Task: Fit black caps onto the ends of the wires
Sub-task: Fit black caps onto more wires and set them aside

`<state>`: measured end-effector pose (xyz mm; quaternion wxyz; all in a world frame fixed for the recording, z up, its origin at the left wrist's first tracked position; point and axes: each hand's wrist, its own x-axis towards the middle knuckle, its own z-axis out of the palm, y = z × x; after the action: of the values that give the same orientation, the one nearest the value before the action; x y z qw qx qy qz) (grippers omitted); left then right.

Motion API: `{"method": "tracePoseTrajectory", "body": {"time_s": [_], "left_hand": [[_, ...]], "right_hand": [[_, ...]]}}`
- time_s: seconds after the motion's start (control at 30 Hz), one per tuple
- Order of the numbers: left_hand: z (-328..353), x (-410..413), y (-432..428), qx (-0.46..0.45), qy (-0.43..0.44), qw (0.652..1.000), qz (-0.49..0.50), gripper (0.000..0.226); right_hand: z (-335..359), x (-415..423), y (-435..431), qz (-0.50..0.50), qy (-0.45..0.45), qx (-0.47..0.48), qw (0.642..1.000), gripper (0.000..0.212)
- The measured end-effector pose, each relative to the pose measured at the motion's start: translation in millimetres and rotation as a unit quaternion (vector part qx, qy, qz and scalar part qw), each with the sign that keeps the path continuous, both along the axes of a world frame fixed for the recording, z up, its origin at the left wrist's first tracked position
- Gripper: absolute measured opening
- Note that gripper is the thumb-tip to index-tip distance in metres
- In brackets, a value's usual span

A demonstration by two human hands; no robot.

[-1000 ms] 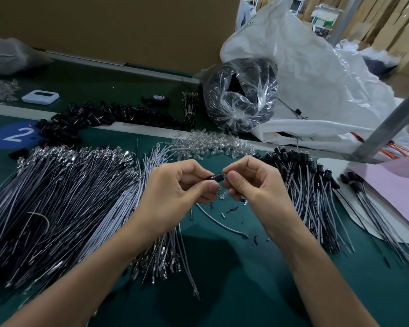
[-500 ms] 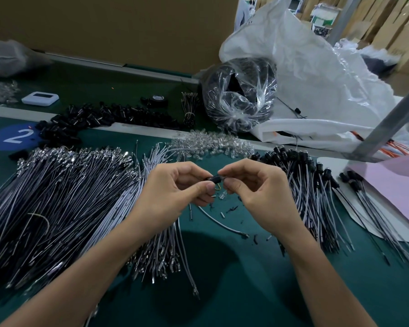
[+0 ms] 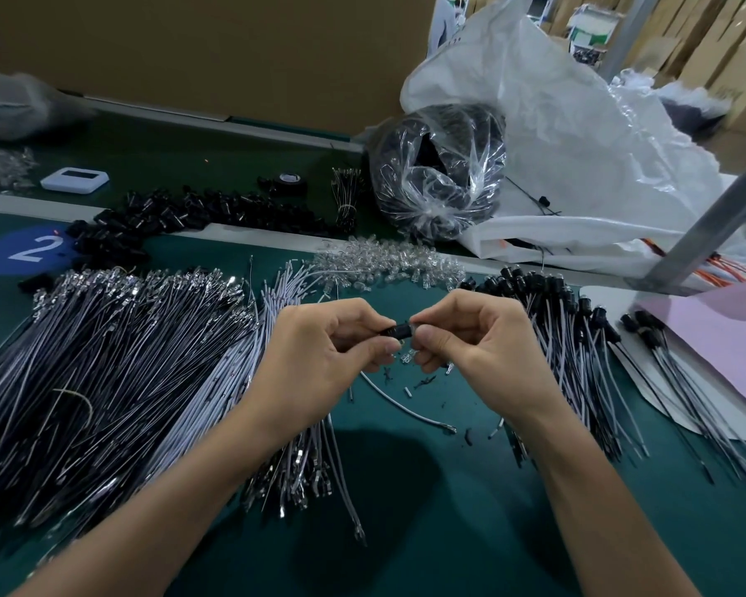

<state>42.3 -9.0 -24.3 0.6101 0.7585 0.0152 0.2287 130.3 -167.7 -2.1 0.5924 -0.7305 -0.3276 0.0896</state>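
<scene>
small black cap (image 3: 398,330) pinched between left hand (image 3: 319,359) and right hand (image 3: 476,342), both clenched on it, uncapped wires (image 3: 117,359) piled left

Left hand (image 3: 319,359) and right hand (image 3: 479,342) pinch a black cap (image 3: 399,331).

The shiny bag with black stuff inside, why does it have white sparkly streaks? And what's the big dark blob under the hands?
Head view: overhead light glares off the crinkled clear plastic bag. Head view: the blob is a shadow on the green table, probably the person's.
</scene>
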Motion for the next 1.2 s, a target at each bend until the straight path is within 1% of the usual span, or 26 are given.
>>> {"method": "tracePoseTrajectory", "body": {"time_s": [0.07, 0.23, 0.43, 0.53, 0.63, 0.77, 0.93, 1.07, 1.13, 1.17, 1.2], "left_hand": [[0.1, 0.1, -0.3, -0.001, 0.003, 1.000, -0.002, 0.018], [1.1, -0.4, 0.3, -0.020, 0.010, 1.000, -0.014, 0.014], [0.8, -1.6, 1.2, -0.006, -0.004, 1.000, -0.029, 0.018], [-0.6, -1.3, -0.1, 0.003, -0.008, 1.000, -0.026, 0.022], [-1.0, -1.6, 0.5, 0.005, -0.007, 0.999, -0.038, 0.020], [1.3, -2.7, 0.4, -0.042, -0.004, 0.997, -0.064, 0.012], [3.1, -6.3, 0.8, -0.065, -0.026, 0.995, -0.071, 0.016], [6.4, -5.1, -3.5, -0.097, -0.020, 0.990, -0.095, 0.017], [10.0, -3.7, -4.6, -0.115, -0.006, 0.984, -0.133, 0.020], [11.7, -3.6, -4.5, -0.118, -0.004, 0.982, -0.149, 0.024], [13.9, -4.0, -3.2, -0.118, -0.006, 0.981, -0.154, 0.028]], "right_hand": [[0.2, 0.2, -0.7, 0.005, -0.009, -0.004, 1.000, 0.014], [0.3, -0.2, -1.5, 0.020, -0.010, 0.000, 1.000, 0.016], [-2.0, -1.7, 0.4, 0.030, 0.024, 0.019, 0.999, 0.020], [-4.5, -3.0, 1.5, 0.032, 0.039, 0.022, 0.998, 0.019], [-4.3, -4.1, 2.2, 0.043, 0.065, 0.030, 0.997, 0.018], [-1.2, -4.0, 1.3, 0.052, 0.091, 0.055, 0.993, 0.022], [1.0, -5.8, 0.8, 0.066, 0.108, 0.080, 0.989, 0.012], [4.0, -8.2, -0.8, 0.058, 0.062, 0.094, 0.992, 0.010], [12.1, -9.0, -4.3, 0.072, 0.042, 0.082, 0.993, 0.003], [18.5, -8.0, -10.3, 0.085, 0.055, 0.092, 0.991, 0.002], [25.2, -5.7, -17.4, 0.100, 0.095, 0.133, 0.982, 0.004]]}}
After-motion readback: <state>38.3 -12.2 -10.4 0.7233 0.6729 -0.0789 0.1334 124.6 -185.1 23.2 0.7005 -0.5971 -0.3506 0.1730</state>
